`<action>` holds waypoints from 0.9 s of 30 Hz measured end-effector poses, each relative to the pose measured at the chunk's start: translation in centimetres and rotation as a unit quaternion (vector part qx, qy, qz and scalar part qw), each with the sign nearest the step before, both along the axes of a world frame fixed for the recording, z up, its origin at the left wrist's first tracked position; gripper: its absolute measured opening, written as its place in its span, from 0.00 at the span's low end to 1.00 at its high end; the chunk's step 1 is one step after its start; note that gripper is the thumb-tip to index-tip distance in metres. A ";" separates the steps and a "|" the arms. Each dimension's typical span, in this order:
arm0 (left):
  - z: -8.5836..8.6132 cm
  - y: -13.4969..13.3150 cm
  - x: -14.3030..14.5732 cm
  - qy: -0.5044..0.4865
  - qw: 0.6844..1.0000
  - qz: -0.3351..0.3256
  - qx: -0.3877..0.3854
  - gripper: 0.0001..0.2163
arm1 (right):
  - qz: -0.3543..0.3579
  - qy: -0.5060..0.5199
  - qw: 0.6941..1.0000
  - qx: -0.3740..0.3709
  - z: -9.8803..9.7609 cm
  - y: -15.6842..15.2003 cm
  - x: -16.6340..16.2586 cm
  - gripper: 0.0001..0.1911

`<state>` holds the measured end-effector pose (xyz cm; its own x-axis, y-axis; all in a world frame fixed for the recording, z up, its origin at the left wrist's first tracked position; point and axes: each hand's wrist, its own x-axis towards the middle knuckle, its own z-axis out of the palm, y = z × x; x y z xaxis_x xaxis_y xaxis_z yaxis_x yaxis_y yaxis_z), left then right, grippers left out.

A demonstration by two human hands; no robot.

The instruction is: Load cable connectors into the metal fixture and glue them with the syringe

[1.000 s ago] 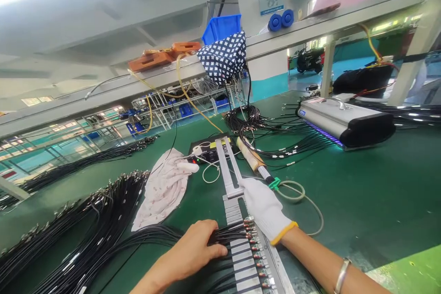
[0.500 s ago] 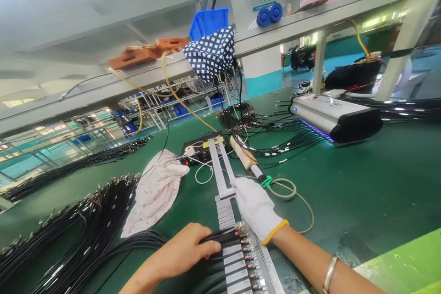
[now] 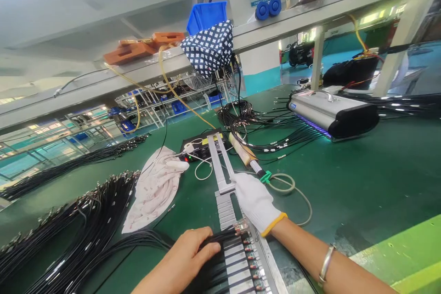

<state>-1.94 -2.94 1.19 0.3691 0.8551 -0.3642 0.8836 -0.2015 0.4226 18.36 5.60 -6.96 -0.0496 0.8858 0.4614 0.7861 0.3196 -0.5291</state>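
My left hand (image 3: 193, 252), bare, is closed around a bundle of black cables (image 3: 148, 237) above the near part of a grooved metal fixture (image 3: 225, 209). Several cables lie side by side across its slots, their metal connectors (image 3: 254, 257) lined up along the right edge. At the held bundle's tip, a cluster of connectors (image 3: 241, 226) sits just below my right hand (image 3: 255, 200). That hand wears a white glove with a yellow cuff. Its fingers are closed on the right side of a long, slotted metal frame (image 3: 215, 161) at the fixture's far end; the fingertips are partly hidden.
Large black cable bundles (image 3: 86, 229) lie at left beside a pale cloth (image 3: 155, 193). A black control box (image 3: 196, 147), a wrapped handheld tool (image 3: 243, 149) and coiled cables (image 3: 237, 112) lie beyond. At right stands a silver lamp unit (image 3: 330, 112) glowing violet underneath.
The view has shifted slightly. My left hand, still around the cables, has moved a little nearer and right. A loose cable end now shows beside the cloth. My right hand keeps its place.
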 end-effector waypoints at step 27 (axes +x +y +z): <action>1.4 -1.5 3.2 0.086 0.994 0.039 -0.064 0.06 | 0.001 0.004 1.000 -0.006 0.8 -0.4 0.1 0.17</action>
<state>1.24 -4.47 2.57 0.2271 0.8215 -0.5230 0.9557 -0.0846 0.2821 18.50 5.21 -6.14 -0.0475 0.8908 0.4518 0.7806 0.3154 -0.5397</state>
